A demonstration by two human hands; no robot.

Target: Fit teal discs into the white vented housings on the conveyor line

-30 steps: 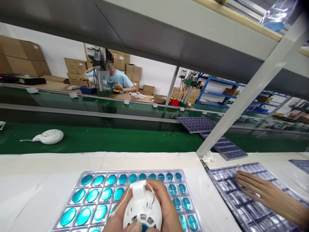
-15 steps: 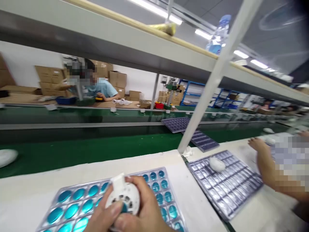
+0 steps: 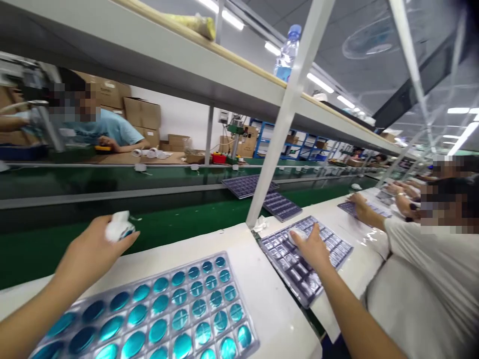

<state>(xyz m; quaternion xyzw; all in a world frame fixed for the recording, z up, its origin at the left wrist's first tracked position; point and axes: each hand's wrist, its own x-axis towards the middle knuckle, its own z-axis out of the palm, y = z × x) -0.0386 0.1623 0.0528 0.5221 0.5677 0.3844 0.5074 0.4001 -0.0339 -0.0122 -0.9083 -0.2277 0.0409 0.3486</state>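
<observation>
My left hand [image 3: 92,247] is closed round a white round plastic housing [image 3: 119,227], held above the near edge of the green belt; a bit of blue shows at its underside. Below and to the right lies a clear tray [image 3: 251,344] with rows of shiny blue discs [image 3: 160,304]. My right hand [image 3: 313,248] reaches over a dark purplish compartment tray [image 3: 286,271]. Its thumb and fingers are round a white rounded part [image 3: 298,234] that rests on this tray, partly hidden by the hand.
A green conveyor belt [image 3: 179,219] runs behind the white worktop [image 3: 258,294]. Two dark trays [image 3: 282,205] lie near a slanted post [image 3: 275,154] under an overhead shelf [image 3: 179,65]. Co-workers sit on the right, one in a white shirt [image 3: 430,259], and across the belt.
My hands have parted: the left carried the white housing off the disc tray to the left, and the right moved across to the white part on the dark tray. The view has turned right.
</observation>
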